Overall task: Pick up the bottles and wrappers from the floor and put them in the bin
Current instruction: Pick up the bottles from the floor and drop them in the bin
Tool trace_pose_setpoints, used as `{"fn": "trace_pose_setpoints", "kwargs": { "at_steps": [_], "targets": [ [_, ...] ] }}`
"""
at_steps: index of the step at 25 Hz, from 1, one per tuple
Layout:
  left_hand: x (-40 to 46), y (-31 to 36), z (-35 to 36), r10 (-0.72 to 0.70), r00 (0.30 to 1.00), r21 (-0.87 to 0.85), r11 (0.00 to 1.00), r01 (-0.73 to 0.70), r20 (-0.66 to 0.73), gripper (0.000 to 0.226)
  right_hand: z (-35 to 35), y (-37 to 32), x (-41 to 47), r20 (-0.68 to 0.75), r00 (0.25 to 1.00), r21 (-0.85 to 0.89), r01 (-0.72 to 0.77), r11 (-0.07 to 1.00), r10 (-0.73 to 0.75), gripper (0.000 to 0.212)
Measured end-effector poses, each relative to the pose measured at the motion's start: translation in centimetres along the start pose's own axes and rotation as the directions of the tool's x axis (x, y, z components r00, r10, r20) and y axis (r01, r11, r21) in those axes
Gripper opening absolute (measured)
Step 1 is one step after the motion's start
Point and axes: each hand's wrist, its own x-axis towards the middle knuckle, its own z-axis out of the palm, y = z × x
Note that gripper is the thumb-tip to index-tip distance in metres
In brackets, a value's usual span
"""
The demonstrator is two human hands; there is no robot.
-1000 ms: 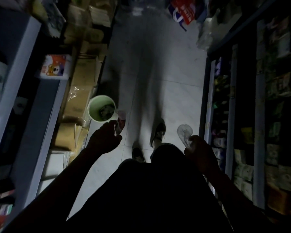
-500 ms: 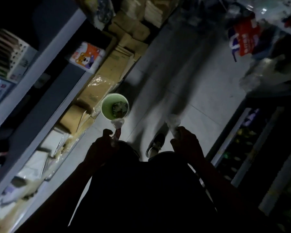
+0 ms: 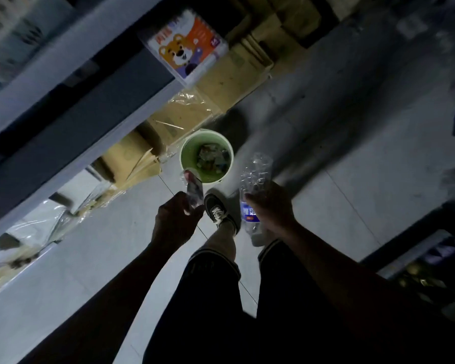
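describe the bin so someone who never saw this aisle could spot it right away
Follow the row of flattened cardboard boxes along the left shelving down to the floor. The bin stands there: a round, pale green bucket with litter inside, the only round thing among flat brown boxes.

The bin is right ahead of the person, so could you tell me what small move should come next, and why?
Probably reach the left hand forward and drop its wrapper into the bin; the wrapper's tip already overlaps the rim.

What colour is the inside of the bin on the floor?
Light green, with a pale rim; the head view shows the bin from above.
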Motion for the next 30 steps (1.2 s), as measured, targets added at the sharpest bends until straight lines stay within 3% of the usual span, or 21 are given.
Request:
{"fn": "trace_pose_setpoints", "kwargs": {
  "at_steps": [4, 7, 10, 13, 15, 19, 22, 25, 30],
  "targets": [
    [9.8, -2.3, 4.6, -0.131, 0.991, -0.045, 0.99, 0.13, 0.002, 0.026, 7.1, 2.6, 11.0, 0.08, 0.995, -0.048, -0.061, 0.997, 0.065, 0.043],
    [17.5, -5.5, 8.8, -0.231, 0.973, -0.058, 0.971, 0.232, 0.012, 0.037, 12.0, 4.1, 19.2, 0.101, 0.989, -0.079, -0.099, 0.992, 0.107, 0.045],
    [23.7, -7.8, 12.0, -0.207, 0.978, -0.007, 0.978, 0.207, -0.032, 0.03, 16.1, 3.7, 26.5, 0.104, 0.993, -0.097, -0.046, 0.994, 0.056, 0.054],
    [27.6, -8.9, 13.3, -0.159, 0.987, 0.095, 0.983, 0.16, -0.014, 0.057, 18.3, 2.8, 31.1, 0.216, 0.968, -0.025, -0.125, 0.992, 0.127, 0.063],
    [28.3, -9.4, 13.5, -0.211, 0.977, 0.104, 0.972, 0.211, -0.009, 0.072, 18.3, 2.7, 31.5, 0.283, 0.949, -0.011, -0.144, 0.989, 0.141, 0.061],
    [22.8, -8.0, 11.6, -0.262, 0.964, 0.126, 0.959, 0.255, 0.046, 0.063, 14.0, 4.1, 25.7, 0.291, 0.949, -0.298, -0.029, 0.954, 0.12, 0.056],
    [16.3, -5.3, 9.7, -0.247, 0.965, 0.128, 0.963, 0.235, 0.086, 0.051, 9.0, 4.5, 20.0, 0.421, 0.904, -0.476, 0.155, 0.866, 0.069, 0.049],
    [8.7, -1.4, 8.0, -0.233, 0.97, 0.083, 0.97, 0.228, 0.061, 0.04, 3.8, 3.7, 14.2, 0.482, 0.876, -0.476, 0.226, 0.85, 0.037, 0.048],
    [-2.8, 4.4, 6.0, -0.235, 0.971, -0.092, 0.969, 0.231, -0.036, 0.064, -4.7, -1.1, 6.6, 0.584, 0.808, -0.548, 0.459, 0.699, -0.073, 0.05]
  ]
}}
